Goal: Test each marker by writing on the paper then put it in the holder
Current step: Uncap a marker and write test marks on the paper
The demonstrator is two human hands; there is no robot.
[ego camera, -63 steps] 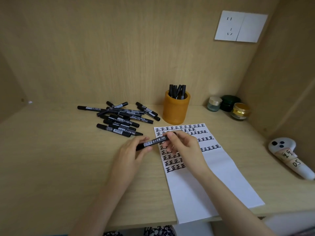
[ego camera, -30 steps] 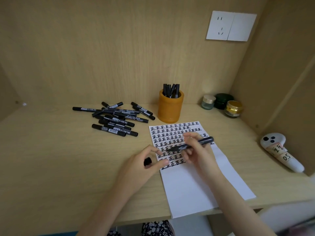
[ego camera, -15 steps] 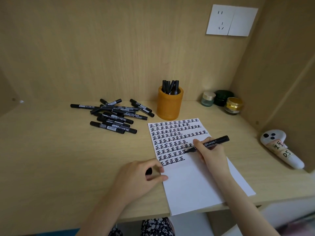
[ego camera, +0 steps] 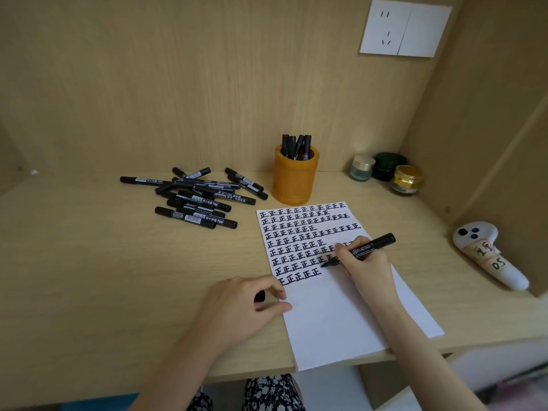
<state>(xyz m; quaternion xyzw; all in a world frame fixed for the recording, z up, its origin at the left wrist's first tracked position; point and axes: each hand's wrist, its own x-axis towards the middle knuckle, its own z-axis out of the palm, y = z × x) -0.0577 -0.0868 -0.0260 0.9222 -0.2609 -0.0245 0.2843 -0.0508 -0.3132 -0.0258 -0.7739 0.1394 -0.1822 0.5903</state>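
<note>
We saw two slim bare forearms (ego camera: 415,336), and the left hand (ego camera: 243,304) and the right hand (ego camera: 366,262) were bare as well. Down at the lap we caught a black garment (ego camera: 267,393), speckled all over with a small white print, its pattern too blurred to read.

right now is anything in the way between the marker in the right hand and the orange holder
Nothing visible. Between the marker in the right hand and the holder lies only the flat paper. Several markers stand in the holder, leaving part of its mouth free. The loose pile lies off to the left.
</note>
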